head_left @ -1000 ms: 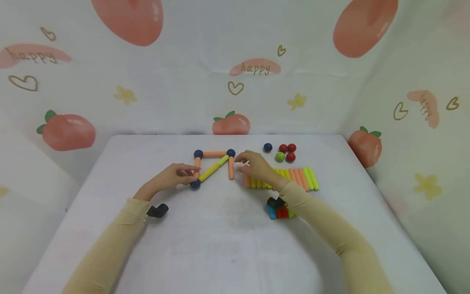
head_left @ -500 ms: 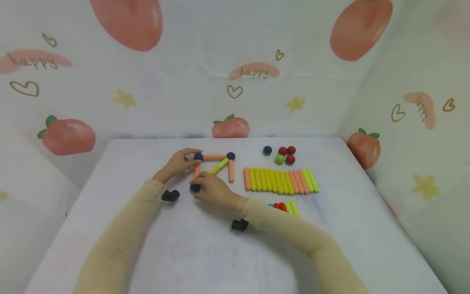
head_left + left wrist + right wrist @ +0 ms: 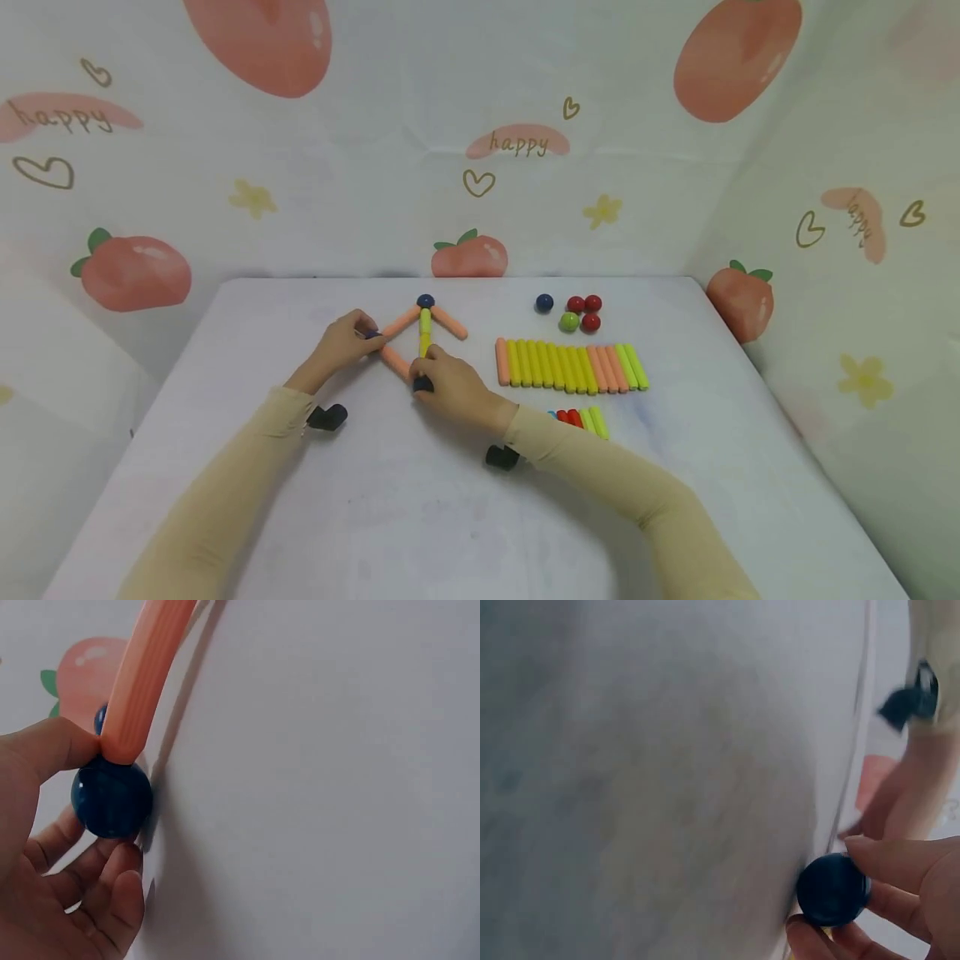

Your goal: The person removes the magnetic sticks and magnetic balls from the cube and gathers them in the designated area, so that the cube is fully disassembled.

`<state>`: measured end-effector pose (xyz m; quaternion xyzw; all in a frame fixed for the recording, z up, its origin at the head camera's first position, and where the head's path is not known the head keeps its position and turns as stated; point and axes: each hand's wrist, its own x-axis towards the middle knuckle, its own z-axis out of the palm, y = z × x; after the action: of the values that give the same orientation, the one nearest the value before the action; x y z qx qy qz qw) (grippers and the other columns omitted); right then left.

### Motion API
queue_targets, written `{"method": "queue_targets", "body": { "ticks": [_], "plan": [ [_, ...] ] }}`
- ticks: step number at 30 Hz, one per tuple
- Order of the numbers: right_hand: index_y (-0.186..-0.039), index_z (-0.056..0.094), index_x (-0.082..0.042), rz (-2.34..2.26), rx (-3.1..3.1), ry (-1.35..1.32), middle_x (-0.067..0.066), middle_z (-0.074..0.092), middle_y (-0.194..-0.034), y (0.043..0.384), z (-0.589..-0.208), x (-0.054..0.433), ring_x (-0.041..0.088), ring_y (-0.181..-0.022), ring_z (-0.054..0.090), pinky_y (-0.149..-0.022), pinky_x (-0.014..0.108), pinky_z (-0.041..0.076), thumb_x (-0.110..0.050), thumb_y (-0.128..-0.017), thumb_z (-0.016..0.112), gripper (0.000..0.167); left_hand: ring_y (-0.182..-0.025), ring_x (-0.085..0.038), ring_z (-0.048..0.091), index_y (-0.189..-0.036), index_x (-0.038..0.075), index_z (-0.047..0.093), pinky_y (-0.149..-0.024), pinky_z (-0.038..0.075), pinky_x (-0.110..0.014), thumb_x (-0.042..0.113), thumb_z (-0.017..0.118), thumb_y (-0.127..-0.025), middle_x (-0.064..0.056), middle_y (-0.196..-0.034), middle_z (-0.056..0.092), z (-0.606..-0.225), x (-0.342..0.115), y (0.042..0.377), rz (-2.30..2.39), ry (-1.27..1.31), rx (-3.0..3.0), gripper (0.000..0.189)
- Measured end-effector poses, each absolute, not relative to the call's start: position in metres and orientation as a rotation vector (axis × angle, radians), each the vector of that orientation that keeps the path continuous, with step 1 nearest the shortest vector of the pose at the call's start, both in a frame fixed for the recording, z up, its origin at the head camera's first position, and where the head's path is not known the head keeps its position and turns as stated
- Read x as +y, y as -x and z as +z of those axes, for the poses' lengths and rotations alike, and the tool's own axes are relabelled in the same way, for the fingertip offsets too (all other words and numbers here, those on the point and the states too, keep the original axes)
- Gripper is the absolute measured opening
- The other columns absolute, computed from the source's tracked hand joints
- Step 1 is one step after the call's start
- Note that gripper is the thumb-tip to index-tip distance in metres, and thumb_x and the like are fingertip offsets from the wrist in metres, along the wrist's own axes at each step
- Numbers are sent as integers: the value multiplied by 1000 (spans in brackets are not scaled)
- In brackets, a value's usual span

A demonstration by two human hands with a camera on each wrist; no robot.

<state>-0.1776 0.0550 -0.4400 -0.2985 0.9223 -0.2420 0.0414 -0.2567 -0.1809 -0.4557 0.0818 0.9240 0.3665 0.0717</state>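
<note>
A frame of rods joined by dark blue balls lies on the table. Its top ball (image 3: 426, 301) joins two orange rods and a lime-and-yellow rod (image 3: 425, 322) running down the middle. My left hand (image 3: 337, 346) holds the left corner ball (image 3: 112, 796), thumb where an orange rod (image 3: 146, 682) meets it and fingers below. At the near corner, my right hand (image 3: 457, 392) grips another blue ball (image 3: 832, 889) between thumb and fingers. The orange rod (image 3: 396, 362) spans these two held balls. The right-hand orange rod (image 3: 450, 322) has a free lower end.
Right of the frame lies a row of yellow, orange and lime rods (image 3: 558, 367). Shorter coloured rods (image 3: 585, 421) lie nearer, partly behind my right sleeve. Loose balls, one blue (image 3: 544, 303), one green (image 3: 570, 322) and several red (image 3: 576, 305), sit behind the row.
My right hand has come left from beside the rod row to the near ball. My left hand went up to the left corner ball. The frame has turned anticlockwise, its right ball now at the top.
</note>
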Motion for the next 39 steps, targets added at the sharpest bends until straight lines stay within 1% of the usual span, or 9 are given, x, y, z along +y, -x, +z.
{"method": "queue_targets", "body": {
  "ticks": [7, 11, 15, 19, 22, 28, 32, 35, 39],
  "plan": [
    [-109, 62, -17, -841, 2784, 767, -2, 58, -100, 186, -439, 69, 13, -88, 56, -80, 24, 49, -22, -93, 68, 18, -99, -27, 59, -117, 1, 55, -78, 47, -28, 31, 68, -94, -21, -118, 64, -462, -196, 225, 1105, -238, 2765, 40],
    [-107, 61, -15, -872, 2794, 661, 0, 63, -100, 191, -439, 75, 13, -88, 56, -80, 25, 49, -22, -90, 72, 21, -94, -23, 58, -114, 3, 56, -77, 47, -28, 33, 72, -91, -17, -110, 64, -463, -195, 212, 1139, -281, 2719, 41],
    [-105, 60, -13, -902, 2785, 577, 1, 67, -98, 196, -440, 80, 13, -84, 57, -75, 23, 50, -24, -87, 76, 26, -91, -21, 59, -110, 4, 57, -76, 47, -27, 33, 74, -89, -13, -102, 63, -462, -192, 203, 1159, -297, 2687, 40],
    [-102, 61, -13, -938, 2771, 549, 1, 67, -93, 198, -440, 83, 13, -81, 57, -70, 22, 49, -25, -85, 79, 28, -92, -21, 59, -110, 3, 57, -76, 48, -27, 32, 74, -90, -12, -102, 63, -461, -190, 200, 1174, -301, 2681, 39],
    [-99, 64, -13, -944, 2773, 537, 1, 66, -91, 198, -440, 83, 13, -79, 57, -68, 22, 47, -25, -84, 80, 25, -92, -21, 59, -110, 3, 56, -76, 47, -27, 32, 74, -90, -13, -103, 63, -461, -190, 200, 1185, -304, 2672, 39],
    [-94, 68, -14, -925, 2786, 523, 2, 66, -86, 197, -437, 82, 12, -74, 55, -64, 20, 43, -26, -83, 80, 20, -90, -20, 58, -109, 2, 56, -75, 48, -27, 30, 74, -89, -13, -102, 62, -461, -191, 200, 1202, -316, 2666, 39],
    [-93, 69, -14, -924, 2770, 491, 1, 67, -84, 198, -437, 83, 11, -71, 55, -60, 19, 44, -26, -84, 79, 18, -90, -21, 58, -109, 2, 56, -75, 47, -27, 31, 74, -89, -13, -102, 62, -460, -191, 198, 1187, -301, 2670, 40],
    [-93, 69, -14, -930, 2758, 471, 1, 67, -85, 198, -435, 85, 10, -72, 57, -61, 19, 46, -27, -85, 78, 17, -90, -20, 57, -110, 2, 56, -75, 47, -27, 32, 74, -89, -13, -102, 62, -461, -192, 198, 1180, -295, 2673, 40],
    [-96, 70, -16, -911, 2770, 465, 2, 69, -90, 203, -429, 92, 13, -77, 60, -65, 22, 48, -29, -86, 77, 18, -88, -19, 57, -110, 3, 56, -75, 47, -26, 32, 74, -89, -12, -101, 62, -462, -192, 197, 1185, -289, 2674, 40]
  ]
}}
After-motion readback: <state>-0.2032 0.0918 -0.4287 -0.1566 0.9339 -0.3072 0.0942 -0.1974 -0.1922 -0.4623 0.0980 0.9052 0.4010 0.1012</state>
